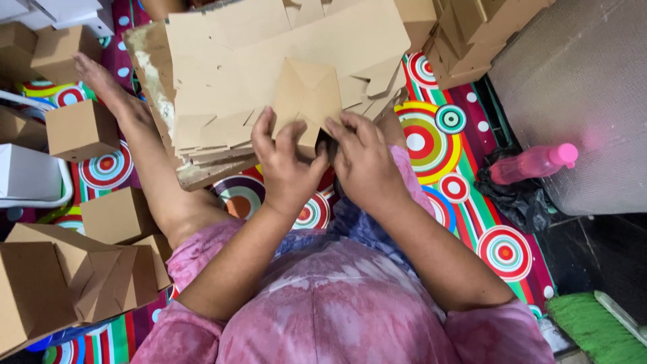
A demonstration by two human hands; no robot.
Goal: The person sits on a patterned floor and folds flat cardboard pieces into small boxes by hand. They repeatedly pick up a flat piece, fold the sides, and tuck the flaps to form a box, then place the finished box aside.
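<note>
Both my hands hold a small brown cardboard box (306,94) that is partly folded, its flaps meeting in a point on top. My left hand (286,165) grips its left underside, fingers curled up over the edge. My right hand (364,158) pinches its right side. The box hangs just above a stack of flat brown cardboard blanks (229,61) that rests on a worn board (151,74) across my lap. My bare left leg (145,155) stretches out to the left on a colourful mat (465,195) with ring patterns.
Several folded brown boxes (81,128) lie at the left, with larger ones (60,283) near the lower left. More boxes (472,34) pile at the top right. A pink bottle (532,163) lies on a black bag beside a grey padded surface (586,87). A green broom (596,327) sits at the lower right.
</note>
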